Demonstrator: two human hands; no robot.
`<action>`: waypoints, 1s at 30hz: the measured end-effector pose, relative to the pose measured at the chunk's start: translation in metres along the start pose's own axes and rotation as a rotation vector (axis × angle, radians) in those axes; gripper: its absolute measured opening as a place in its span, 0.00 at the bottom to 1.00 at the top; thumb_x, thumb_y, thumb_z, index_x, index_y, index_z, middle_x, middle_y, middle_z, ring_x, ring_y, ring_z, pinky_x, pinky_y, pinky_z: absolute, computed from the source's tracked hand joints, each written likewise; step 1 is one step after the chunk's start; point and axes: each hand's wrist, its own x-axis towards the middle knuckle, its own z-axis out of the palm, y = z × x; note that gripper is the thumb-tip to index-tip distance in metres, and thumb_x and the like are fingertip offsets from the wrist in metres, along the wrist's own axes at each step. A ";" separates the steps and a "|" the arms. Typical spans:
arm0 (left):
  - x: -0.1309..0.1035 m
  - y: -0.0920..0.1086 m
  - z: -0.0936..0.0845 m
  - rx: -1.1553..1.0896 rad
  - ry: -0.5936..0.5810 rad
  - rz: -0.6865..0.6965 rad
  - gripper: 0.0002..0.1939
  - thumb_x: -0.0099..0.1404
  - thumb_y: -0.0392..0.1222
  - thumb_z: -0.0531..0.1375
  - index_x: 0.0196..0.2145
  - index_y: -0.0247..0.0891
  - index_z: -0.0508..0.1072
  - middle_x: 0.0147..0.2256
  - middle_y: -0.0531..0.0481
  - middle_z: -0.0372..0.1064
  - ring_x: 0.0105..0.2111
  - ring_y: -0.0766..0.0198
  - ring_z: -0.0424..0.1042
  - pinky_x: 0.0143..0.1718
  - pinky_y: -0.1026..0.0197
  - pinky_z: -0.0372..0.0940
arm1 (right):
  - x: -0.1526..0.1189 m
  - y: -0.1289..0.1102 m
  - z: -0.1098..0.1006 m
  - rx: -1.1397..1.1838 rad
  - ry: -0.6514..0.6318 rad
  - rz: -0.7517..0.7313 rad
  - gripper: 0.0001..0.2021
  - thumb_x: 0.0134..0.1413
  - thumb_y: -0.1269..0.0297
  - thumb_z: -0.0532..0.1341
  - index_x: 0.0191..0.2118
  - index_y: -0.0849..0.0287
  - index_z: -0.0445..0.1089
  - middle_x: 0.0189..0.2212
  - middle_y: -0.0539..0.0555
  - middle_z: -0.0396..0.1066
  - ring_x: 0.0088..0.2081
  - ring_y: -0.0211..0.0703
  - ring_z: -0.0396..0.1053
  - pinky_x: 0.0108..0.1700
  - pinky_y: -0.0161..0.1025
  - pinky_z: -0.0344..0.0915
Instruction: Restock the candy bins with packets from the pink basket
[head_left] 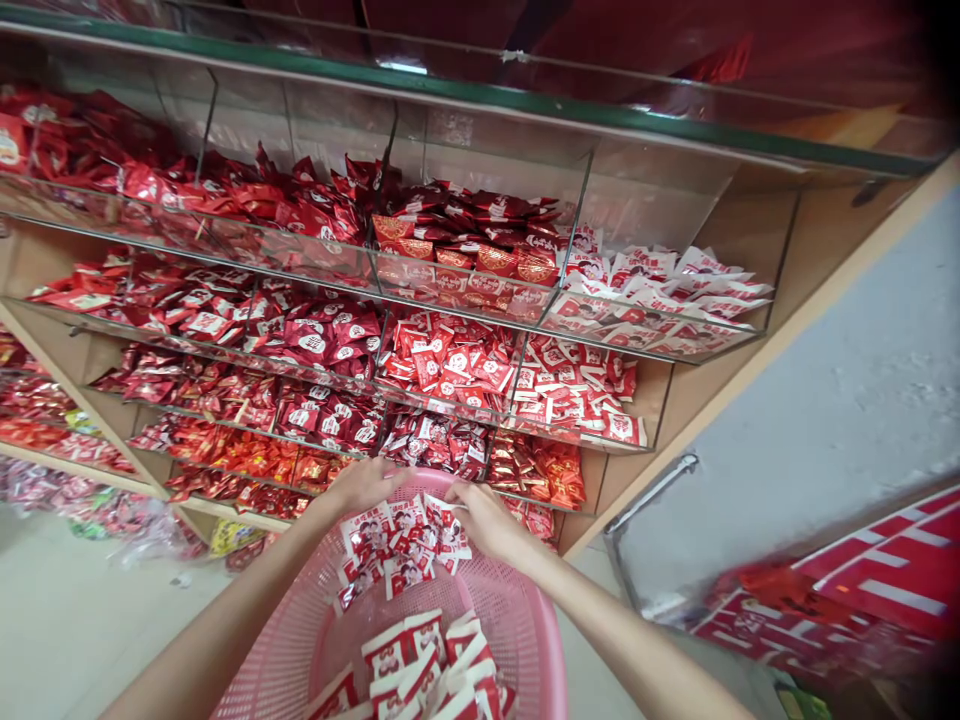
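A pink plastic basket (551, 640) with a perforated wall is in front of me, tilted, its far rim toward the shelves. My left hand (365, 487) grips that far rim, fingers curled over it. Just to the right, my right hand (486, 518) is closed on the rim too, its thumb beside the small packets. Red and white snack packets (405, 540) lie in a cluster against the basket's far side, between my hands. More red and white packets (427, 665) are heaped in the nearer part of the basket. The fingertips beyond the rim are partly hidden.
A wooden shelf unit with glass dividers (480, 80) holds several rows of red packets (315, 335). White and red packets (660, 285) fill its upper right bin. Bagged sweets (97, 510) lie on the floor at left. Red printed boxes (885, 570) rest by the grey wall (825, 380).
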 end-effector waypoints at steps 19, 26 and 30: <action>-0.006 -0.003 0.001 -0.018 0.005 0.008 0.36 0.59 0.70 0.40 0.28 0.39 0.74 0.29 0.43 0.76 0.33 0.50 0.74 0.32 0.58 0.60 | -0.018 -0.027 -0.009 -0.256 -0.034 0.087 0.14 0.57 0.75 0.49 0.44 0.58 0.66 0.38 0.59 0.71 0.35 0.46 0.69 0.34 0.38 0.58; -0.008 -0.003 0.000 -0.036 0.002 -0.001 0.37 0.59 0.71 0.39 0.30 0.40 0.75 0.30 0.42 0.76 0.33 0.50 0.74 0.33 0.58 0.61 | -0.021 -0.002 -0.013 0.724 0.147 0.110 0.06 0.56 0.60 0.57 0.35 0.57 0.65 0.26 0.48 0.65 0.26 0.36 0.64 0.29 0.33 0.62; -0.007 -0.003 -0.001 -0.034 -0.003 0.000 0.36 0.59 0.70 0.39 0.27 0.39 0.74 0.29 0.42 0.76 0.33 0.50 0.74 0.33 0.57 0.60 | -0.033 -0.007 -0.003 1.363 0.136 0.357 0.15 0.47 0.55 0.65 0.39 0.57 0.66 0.27 0.46 0.66 0.24 0.32 0.65 0.24 0.30 0.64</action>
